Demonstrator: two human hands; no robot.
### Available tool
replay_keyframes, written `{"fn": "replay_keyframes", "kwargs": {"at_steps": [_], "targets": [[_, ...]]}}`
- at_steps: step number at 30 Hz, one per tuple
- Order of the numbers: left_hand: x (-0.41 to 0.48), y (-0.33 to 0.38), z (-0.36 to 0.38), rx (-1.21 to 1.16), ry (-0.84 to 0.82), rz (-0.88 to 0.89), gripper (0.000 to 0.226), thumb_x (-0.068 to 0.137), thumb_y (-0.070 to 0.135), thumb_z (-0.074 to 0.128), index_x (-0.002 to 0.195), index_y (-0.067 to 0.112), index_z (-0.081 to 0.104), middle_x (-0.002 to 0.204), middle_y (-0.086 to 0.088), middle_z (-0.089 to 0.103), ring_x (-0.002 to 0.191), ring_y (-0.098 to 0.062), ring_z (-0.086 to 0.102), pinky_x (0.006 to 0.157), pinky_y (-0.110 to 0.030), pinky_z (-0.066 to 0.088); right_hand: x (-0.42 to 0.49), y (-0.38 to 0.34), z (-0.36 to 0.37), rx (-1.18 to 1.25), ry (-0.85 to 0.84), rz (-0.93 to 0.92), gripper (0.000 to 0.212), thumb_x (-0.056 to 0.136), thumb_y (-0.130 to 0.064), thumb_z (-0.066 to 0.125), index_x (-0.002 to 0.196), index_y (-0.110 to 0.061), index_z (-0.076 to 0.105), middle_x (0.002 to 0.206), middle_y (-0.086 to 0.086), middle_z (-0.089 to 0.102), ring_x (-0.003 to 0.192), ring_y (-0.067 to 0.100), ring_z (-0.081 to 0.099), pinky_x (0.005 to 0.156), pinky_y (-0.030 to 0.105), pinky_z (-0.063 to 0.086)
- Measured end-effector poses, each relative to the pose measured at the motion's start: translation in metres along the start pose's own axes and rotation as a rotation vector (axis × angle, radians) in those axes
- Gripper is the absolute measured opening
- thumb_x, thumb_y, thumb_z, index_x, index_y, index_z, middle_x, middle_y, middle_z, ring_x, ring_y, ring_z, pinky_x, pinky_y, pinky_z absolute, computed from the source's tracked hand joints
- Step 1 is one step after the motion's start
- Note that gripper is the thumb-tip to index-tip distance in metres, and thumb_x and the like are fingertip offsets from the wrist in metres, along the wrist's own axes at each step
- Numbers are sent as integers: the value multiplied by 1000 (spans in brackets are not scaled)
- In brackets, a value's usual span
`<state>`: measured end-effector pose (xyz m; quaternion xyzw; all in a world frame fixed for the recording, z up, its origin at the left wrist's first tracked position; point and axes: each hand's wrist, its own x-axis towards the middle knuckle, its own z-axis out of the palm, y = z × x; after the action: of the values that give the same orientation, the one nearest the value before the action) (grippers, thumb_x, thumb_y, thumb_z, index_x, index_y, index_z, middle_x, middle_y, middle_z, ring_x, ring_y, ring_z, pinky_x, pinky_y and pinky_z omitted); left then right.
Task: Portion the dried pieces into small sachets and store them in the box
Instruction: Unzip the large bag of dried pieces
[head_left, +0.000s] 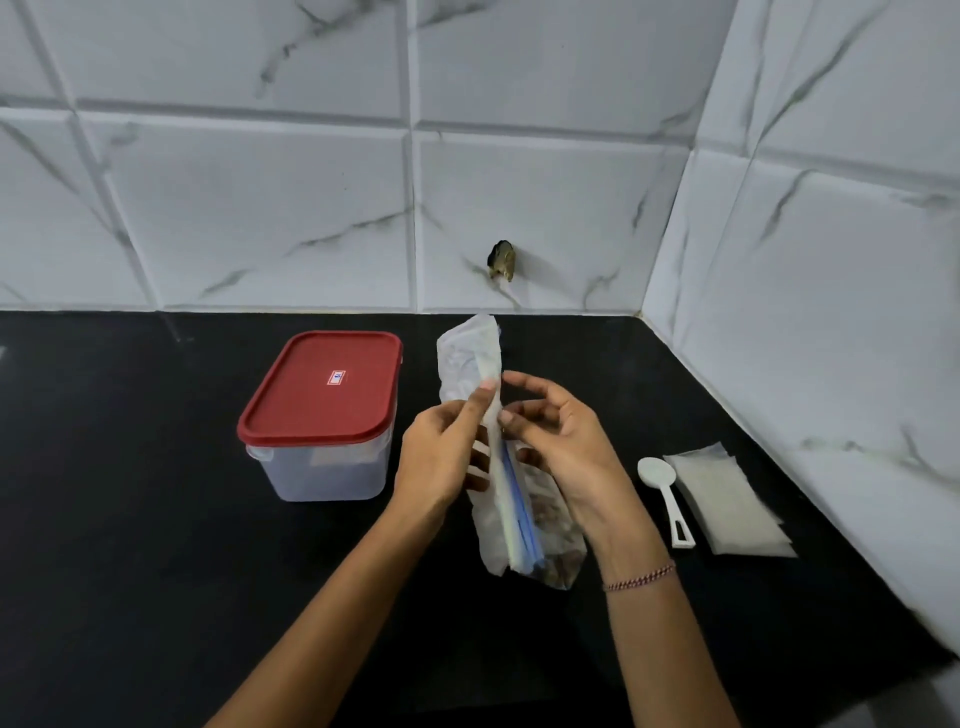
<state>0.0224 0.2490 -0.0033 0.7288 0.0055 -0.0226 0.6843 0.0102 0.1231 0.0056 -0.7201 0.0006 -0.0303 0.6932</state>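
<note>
Pinching the zip-lock bag (470, 353) at its mouth, left hand (441, 457) and right hand (566, 441) each have a grip closed on the plastic, above the table (156, 519). Dried pieces (550, 561) sit inside the bag. Red-lidded box (322, 447) stands left; white spoon (662, 491) and stacked sachets (727, 499) lie right

- One clear box (322, 467) with one red lid (322, 387).
- One zip bag (470, 353) of dried pieces; the pieces inside are too blurred to count.
- One white spoon (665, 493).
- One stack of small sachets (732, 499) — several overlap, and the exact number cannot be told.
- Two hands — a left hand (441, 457) and a right hand (561, 447).
- One beaded bracelet (641, 576).
- One small dark fitting (502, 260).
</note>
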Motion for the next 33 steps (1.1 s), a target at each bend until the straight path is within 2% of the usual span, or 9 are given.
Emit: {"fn": "replay_keyframes", "kwargs": {"at_steps": [4, 8, 12, 15, 20, 24, 27, 30, 33], "targets": [[0, -3, 1, -46, -58, 47, 23, 88, 28, 65, 83, 7, 72, 77, -8, 72, 62, -10, 67, 51, -22, 52, -3, 11, 5, -14, 86, -75, 31, 86, -6, 64, 108, -27, 58, 98, 1, 67, 89, 11, 67, 69, 19, 52], [-4, -12, 2, -104, -148, 20, 20, 94, 16, 56, 90, 4, 71, 82, -13, 71, 71, -18, 66, 69, -31, 51, -14, 19, 2, 47, 130, -110, 28, 87, -1, 62, 99, -27, 59, 94, 3, 68, 83, 9, 67, 62, 15, 49], [-10, -13, 9, -193, -217, -14, 26, 95, 15, 54, 91, -5, 69, 85, -17, 68, 75, -23, 64, 73, -33, 50, -27, 22, 0, 6, 215, -171, 30, 78, -2, 72, 95, -25, 61, 90, 1, 68, 86, 15, 65, 77, 25, 55], [-16, -8, 18, -288, -255, -95, 30, 96, 19, 52, 79, 4, 72, 74, -9, 71, 67, -17, 66, 67, -30, 54, -36, 16, -7, -112, 309, -222, 32, 75, -10, 76, 97, -27, 60, 89, -2, 61, 83, 8, 60, 75, 20, 53], [-29, 0, 29, -491, -329, -240, 31, 98, 24, 47, 107, 0, 66, 80, -11, 69, 65, -19, 66, 60, -29, 57, -44, 4, -20, -127, 327, -252, 28, 77, -16, 76, 99, -24, 60, 86, -6, 58, 79, 4, 57, 68, 16, 49], [-34, 6, 39, -576, -357, -269, 31, 96, 25, 49, 112, 2, 63, 76, -9, 69, 60, -17, 67, 55, -27, 57, -47, -6, -30, -114, 349, -286, 21, 80, -18, 73, 96, -25, 62, 95, -1, 61, 86, 10, 60, 75, 24, 55], [-34, 14, 45, -592, -373, -249, 29, 96, 25, 49, 108, 3, 65, 78, -9, 69, 62, -17, 67, 60, -28, 58, -47, -13, -37, -105, 347, -311, 16, 84, -16, 69, 92, -29, 63, 102, 3, 63, 92, 14, 62, 80, 27, 56], [-36, 21, 50, -593, -383, -191, 26, 97, 22, 47, 102, 4, 66, 84, -9, 68, 72, -18, 66, 68, -30, 57, -46, -19, -43, -141, 338, -328, 15, 86, -18, 67, 99, -24, 66, 106, 5, 64, 93, 13, 64, 82, 27, 56], [-35, 20, 50, -476, -360, -111, 24, 98, 21, 47, 98, 7, 66, 89, -9, 66, 80, -18, 63, 77, -31, 54, -45, -19, -45, -208, 308, -302, 19, 86, -23, 66, 105, -23, 67, 110, 4, 63, 96, 13, 63, 85, 30, 56]]}}
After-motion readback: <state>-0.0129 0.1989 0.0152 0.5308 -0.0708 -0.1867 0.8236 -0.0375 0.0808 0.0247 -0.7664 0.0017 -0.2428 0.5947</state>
